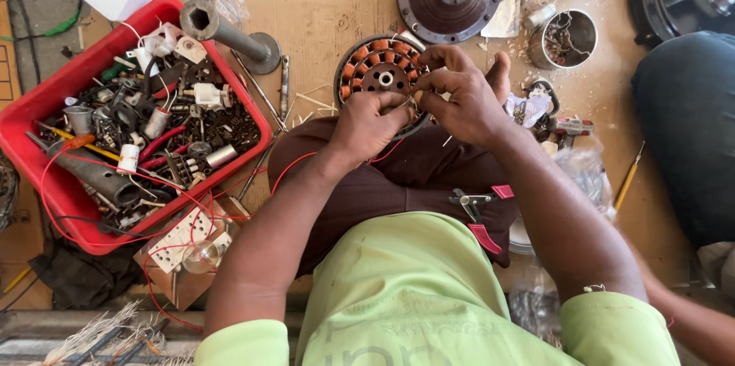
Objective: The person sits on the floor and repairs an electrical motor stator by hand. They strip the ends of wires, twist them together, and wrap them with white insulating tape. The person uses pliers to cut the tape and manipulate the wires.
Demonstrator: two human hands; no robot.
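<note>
Head view. Left hand (366,127) and right hand (459,98) meet at frame centre, over the near edge of a round fan stator (377,67) with copper windings, which rests by the person's knee on cardboard sheet (321,14). Fingers of both hands pinched narrow on thin wire at the stator rim. Red wire (291,167) runs under left wrist. Red-handled pliers (478,209) lie on lap. Red parts tray (46,98) at left.

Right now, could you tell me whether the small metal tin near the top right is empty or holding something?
Holding something: the metal tin stands upright on the cardboard, and its open mouth shows dark small parts inside.
</note>
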